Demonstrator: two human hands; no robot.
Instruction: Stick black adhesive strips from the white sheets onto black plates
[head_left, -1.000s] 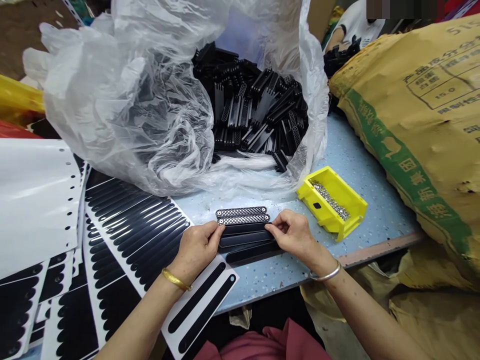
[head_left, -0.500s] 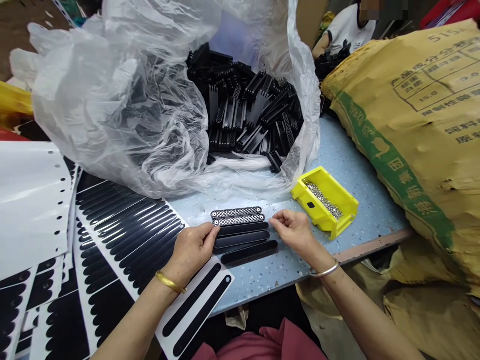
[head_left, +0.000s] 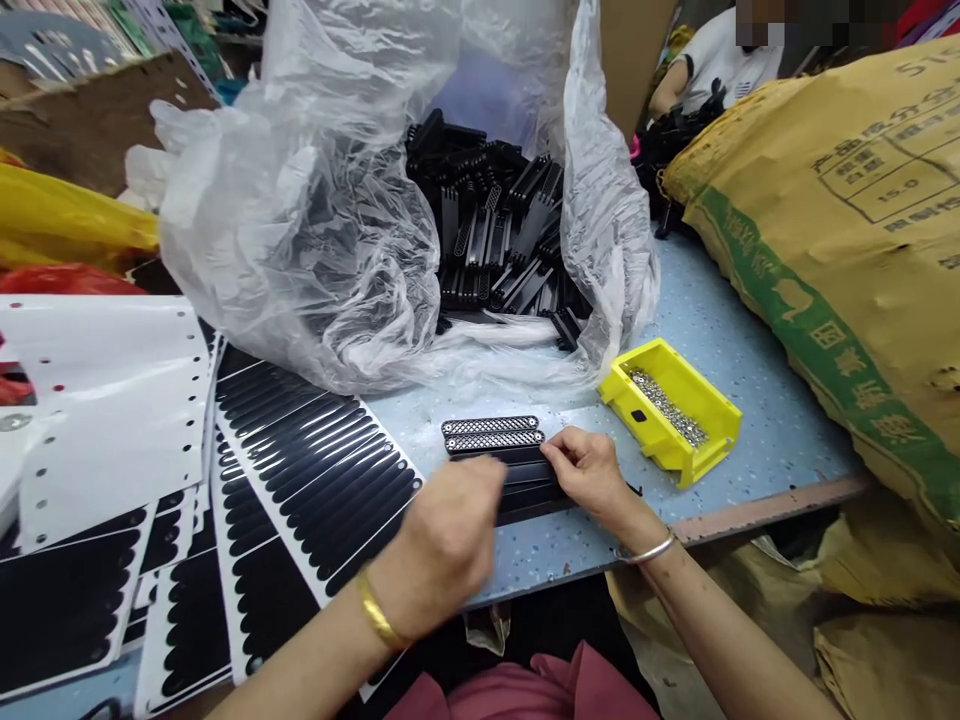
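Two slim black pieces with crosshatched faces (head_left: 491,432) lie side by side on the blue speckled table, with small round fittings at their ends. Just in front of them, several smooth black strips (head_left: 529,472) are lined up, partly covered by my hands. My left hand (head_left: 450,530), wearing a gold bangle, is over their left ends; its fingers are curled in but smeared by motion. At the right ends is my right hand (head_left: 592,475), thumb and forefinger pinched against the nearest strip. Whatever sits between those fingertips is too small to make out.
Right of my hands stands a yellow bin (head_left: 675,410) of small metal parts. Behind, a clear plastic bag (head_left: 315,260) holds many black pieces. Sheets of black adhesive strips (head_left: 315,470) cover the left side. A large yellow sack (head_left: 840,210) leans at right; another person (head_left: 724,60) sits beyond.
My left hand has moved toward me and right, off the strips' left end, and is now blurred. My right hand has closed in on their right end. The view has shifted left.
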